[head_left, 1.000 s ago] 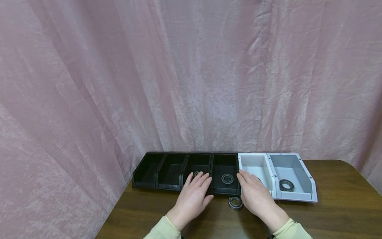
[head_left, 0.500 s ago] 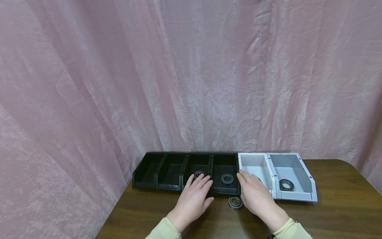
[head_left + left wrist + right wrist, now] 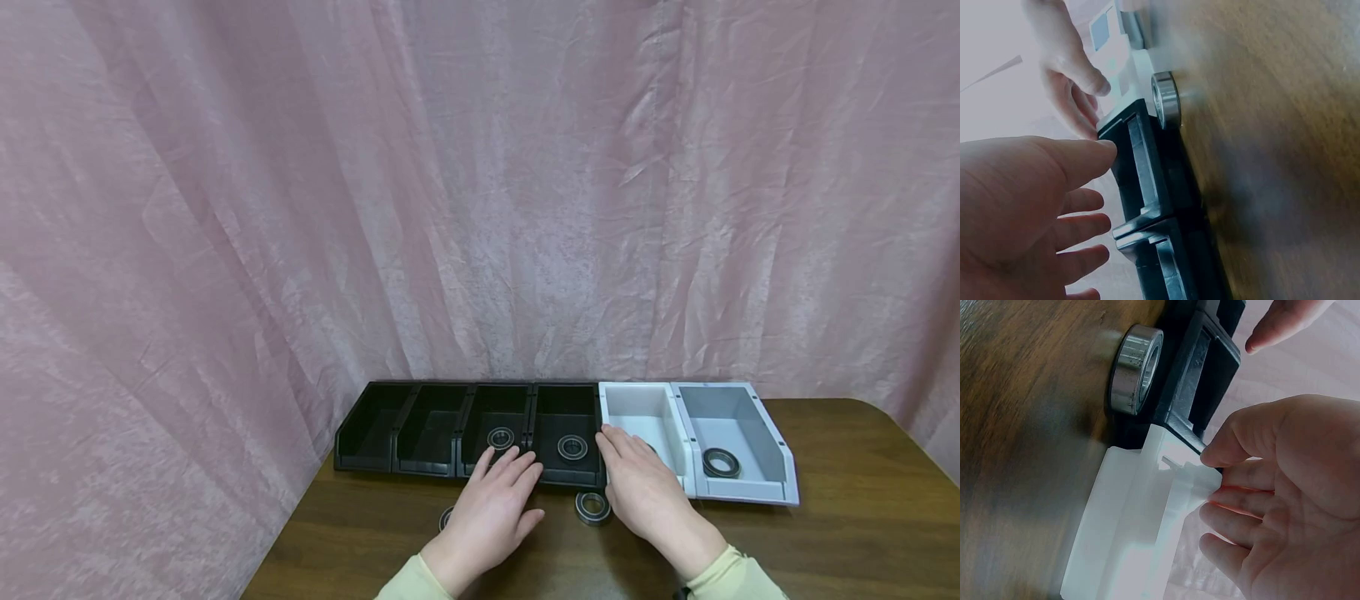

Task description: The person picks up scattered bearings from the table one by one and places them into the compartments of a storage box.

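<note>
My left hand [image 3: 491, 517] is held over the front lip of the third black bin [image 3: 491, 400], fingers extended with nothing in them. Just beyond its fingertips, a ball bearing [image 3: 500, 438] lies in that bin. A second bearing [image 3: 446, 518] on the table is partly covered by this hand. My right hand [image 3: 651, 487] rests with straight fingers at the wall between the fourth black bin [image 3: 566, 400] and the white bin [image 3: 637, 404]. Beside its thumb, another bearing [image 3: 1138, 369] lies flat on the table, in front of the fourth black bin.
Several bins stand side by side along the back of the wooden table [image 3: 862, 475]. More bearings lie in the fourth black bin, as the ring [image 3: 572, 447] there shows, and in the light grey bin, another ring [image 3: 722, 463]. A pink curtain [image 3: 480, 208] hangs behind.
My left hand has drawn back toward me and slightly right, uncovering the bearing in the third black bin and part of one on the table. The right hand has stayed put.
</note>
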`<state>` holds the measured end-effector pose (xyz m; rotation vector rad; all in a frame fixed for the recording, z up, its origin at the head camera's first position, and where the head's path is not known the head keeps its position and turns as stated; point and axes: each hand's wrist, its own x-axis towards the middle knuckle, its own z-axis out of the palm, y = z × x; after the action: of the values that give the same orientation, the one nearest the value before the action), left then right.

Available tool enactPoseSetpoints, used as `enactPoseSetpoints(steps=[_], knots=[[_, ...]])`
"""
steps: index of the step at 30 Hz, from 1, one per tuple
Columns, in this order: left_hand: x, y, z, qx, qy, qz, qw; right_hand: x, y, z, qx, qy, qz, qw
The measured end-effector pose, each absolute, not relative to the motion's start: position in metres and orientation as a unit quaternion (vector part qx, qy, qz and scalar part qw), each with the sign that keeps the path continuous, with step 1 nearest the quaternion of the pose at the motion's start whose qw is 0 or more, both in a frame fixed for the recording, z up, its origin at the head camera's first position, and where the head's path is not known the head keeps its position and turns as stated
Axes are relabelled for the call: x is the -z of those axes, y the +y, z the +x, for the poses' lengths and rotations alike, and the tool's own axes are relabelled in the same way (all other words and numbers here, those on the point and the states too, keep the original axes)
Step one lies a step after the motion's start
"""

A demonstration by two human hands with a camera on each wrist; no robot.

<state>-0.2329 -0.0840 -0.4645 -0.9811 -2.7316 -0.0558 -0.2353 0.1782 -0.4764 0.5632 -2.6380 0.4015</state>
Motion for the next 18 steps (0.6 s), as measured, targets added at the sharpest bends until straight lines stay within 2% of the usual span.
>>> enactPoseSetpoints(steps=[6, 13, 18], knots=[[0.464, -0.086, -0.227, 0.005, -0.933, -0.342, 0.116, 0.477, 0.179, -0.236, -0.143, -0.946, 0.204, 0.208], [0.467, -0.093, -0.221, 0.01, -0.938, -0.336, 0.087, 0.478, 0.179, -0.237, -0.145, -0.946, 0.205, 0.206], [0.47, -0.102, -0.216, 0.005, -0.935, -0.339, 0.101, 0.478, 0.179, -0.236, -0.145, -0.946, 0.204, 0.204]])
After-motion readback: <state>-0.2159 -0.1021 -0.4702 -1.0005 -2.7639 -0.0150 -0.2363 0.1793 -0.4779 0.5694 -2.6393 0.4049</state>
